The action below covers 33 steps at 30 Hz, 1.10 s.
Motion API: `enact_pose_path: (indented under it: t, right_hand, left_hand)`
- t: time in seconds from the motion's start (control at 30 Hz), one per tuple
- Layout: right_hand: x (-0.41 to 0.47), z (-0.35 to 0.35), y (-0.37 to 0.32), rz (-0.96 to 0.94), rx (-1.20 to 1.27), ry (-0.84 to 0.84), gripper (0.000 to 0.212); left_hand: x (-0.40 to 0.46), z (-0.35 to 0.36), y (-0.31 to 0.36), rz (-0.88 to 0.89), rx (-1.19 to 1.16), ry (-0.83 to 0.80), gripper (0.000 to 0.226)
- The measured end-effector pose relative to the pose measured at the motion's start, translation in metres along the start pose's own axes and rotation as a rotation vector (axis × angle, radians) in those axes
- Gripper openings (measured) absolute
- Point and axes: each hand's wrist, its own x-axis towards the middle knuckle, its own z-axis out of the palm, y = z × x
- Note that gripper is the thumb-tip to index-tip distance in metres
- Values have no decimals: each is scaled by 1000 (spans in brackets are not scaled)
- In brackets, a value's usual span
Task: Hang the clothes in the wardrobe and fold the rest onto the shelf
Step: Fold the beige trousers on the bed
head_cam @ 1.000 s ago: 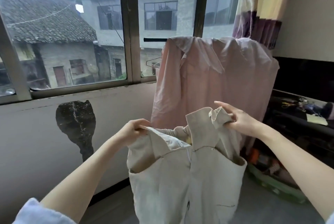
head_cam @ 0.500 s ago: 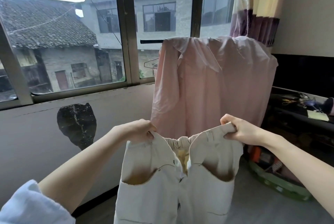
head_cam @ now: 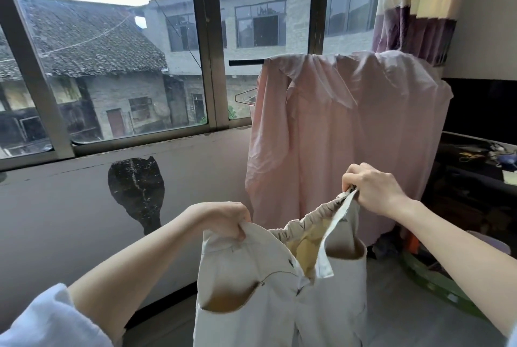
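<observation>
My left hand, at about seven o'clock low in the view, has its grip curled round the left corner of the waistband of the cream trousers, thumb on the front and fingers tucked behind the cloth. The trousers hang between my two hands in front of me, off any surface, at about six o'clock. Their waist is uppermost and open toward me, fly unfastened, so that I look down into the yellowish lining. Their long axis runs straight down from twelve to six, the legs dropping out of the bottom edge of the view. The waistband itself slants, lower at my left hand and higher toward two o'clock.

My right hand sits higher, at about four o'clock from the centre, its grip pinching the elastic back of the waistband, fingers closed over the gathered edge.

Behind the trousers, at about one o'clock, a pink garment is draped over a dark rail by the window, with a wire hanger just beside its left edge.

As I judge it, the task is at an early stage: I see no wardrobe or shelf here. These trousers are neither hung nor folded; the pink piece, if it is part of the job, is yet to be dealt with as well.
</observation>
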Motion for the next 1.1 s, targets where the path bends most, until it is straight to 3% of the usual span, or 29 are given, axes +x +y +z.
enact_pose_path:
  t: [0.03, 0.13, 0.2, 0.33, 0.47, 0.57, 0.73, 0.83, 0.9, 1.0, 1.1]
  right_hand:
    - [0, 1, 0, 23, 1, 11, 17]
    - [1, 2, 2, 46, 71, 43, 23]
    - [2, 2, 2, 22, 205, 68, 26]
    - [9, -6, 0, -55, 468, 130, 27]
    - [23, -28, -22, -63, 709, 77, 41]
    - [29, -43, -49, -73, 865, -7, 45]
    - [28, -57, -83, -78, 1134, -257, 29]
    - [24, -66, -80, 32, 1331, -445, 35]
    - [20, -65, -80, -12, 1302, -533, 44]
    - [14, -57, -87, -38, 1336, -570, 49]
    - [14, -54, -96, 35, 1379, -545, 23]
  left_hand:
    - [-2, 0, -1, -9, -23, -14, 5]
    - [-5, 0, -5, -41, -46, -25, 14]
    - [-8, -2, -1, -41, 16, 38, 8]
    - [-10, -6, 3, 69, 376, 510, 21]
    - [-19, -18, 19, 345, 258, 935, 16]
    - [-20, -21, 40, 436, 106, 1117, 15]
    - [-20, -14, 59, 442, -106, 1172, 21]
    - [-20, -4, 52, 387, -197, 1183, 34]
    - [-21, 0, 50, 346, -230, 1199, 36]
    - [-22, -1, 50, 293, -258, 1221, 27]
    - [-24, -3, 48, 274, -297, 1236, 16]
